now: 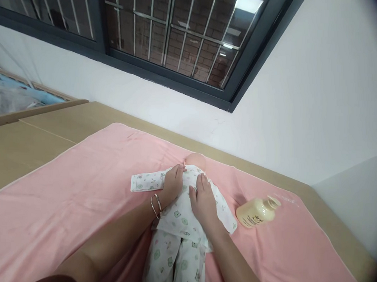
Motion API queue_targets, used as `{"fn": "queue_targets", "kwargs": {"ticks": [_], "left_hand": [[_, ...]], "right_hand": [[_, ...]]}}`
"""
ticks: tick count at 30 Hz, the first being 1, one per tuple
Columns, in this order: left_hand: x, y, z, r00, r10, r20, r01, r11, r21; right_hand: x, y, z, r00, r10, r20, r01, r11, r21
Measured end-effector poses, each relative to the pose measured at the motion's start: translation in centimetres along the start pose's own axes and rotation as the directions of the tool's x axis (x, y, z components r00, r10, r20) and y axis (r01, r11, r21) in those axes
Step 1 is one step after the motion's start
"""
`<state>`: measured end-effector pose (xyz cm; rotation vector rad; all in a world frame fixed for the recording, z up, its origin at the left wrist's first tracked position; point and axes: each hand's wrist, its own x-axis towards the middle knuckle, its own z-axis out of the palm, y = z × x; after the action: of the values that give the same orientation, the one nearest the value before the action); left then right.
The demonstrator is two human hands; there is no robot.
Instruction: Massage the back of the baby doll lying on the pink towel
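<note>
A small doll (195,161) lies on its back, its smooth head pointing toward the wall. It wears a white pyjama top (179,217) and matching trousers (185,266), printed with green and dark figures. My left hand (173,182), below two bangles, rests on the top near the collar and shoulder, fingers extended and nothing gripped. Flat on the other side of the chest lies my right hand (204,203), with its thumb apart from the fingers. One sleeve (147,181) stretches out to the left; the other (227,213) slants down to the right. The doll's hands are not visible.
Beneath the doll spreads a pink cloth (87,177) on a wooden tabletop (53,126). A cream pump bottle (257,211) stands to the right. At the far left, a wooden-edged bin (14,112) contains plastic and blue material. A white wall and barred window (169,29) border the back.
</note>
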<state>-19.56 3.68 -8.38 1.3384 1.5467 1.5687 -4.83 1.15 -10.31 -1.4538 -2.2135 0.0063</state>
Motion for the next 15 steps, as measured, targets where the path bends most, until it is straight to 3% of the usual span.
{"fn": "queue_targets", "kwargs": {"ticks": [2,4,8,11,15], "left_hand": [[0.1,-0.2,0.0,1.000,0.012,0.006,-0.012,1.000,-0.006],[0.2,-0.4,0.1,0.999,0.032,0.007,-0.032,0.999,-0.012],[0.3,-0.6,0.2,0.999,0.047,0.000,-0.047,0.999,-0.012],[0.1,-0.4,0.2,0.998,0.066,0.023,-0.066,0.998,0.013],[-0.3,-0.2,0.2,0.995,0.093,0.026,-0.095,0.994,0.059]], "right_hand": [[-1.4,-1.7,-0.2,0.998,-0.057,-0.009,0.056,0.997,-0.054],[-1.8,-2.7,-0.8,0.981,-0.192,0.025,0.194,0.978,-0.073],[0.8,-1.0,-2.0,0.920,-0.364,0.146,0.365,0.931,0.019],[2.9,1.9,-2.0,0.922,-0.343,0.179,0.321,0.937,0.137],[2.2,2.5,-1.1,0.986,-0.148,0.076,0.134,0.977,0.169]]}}
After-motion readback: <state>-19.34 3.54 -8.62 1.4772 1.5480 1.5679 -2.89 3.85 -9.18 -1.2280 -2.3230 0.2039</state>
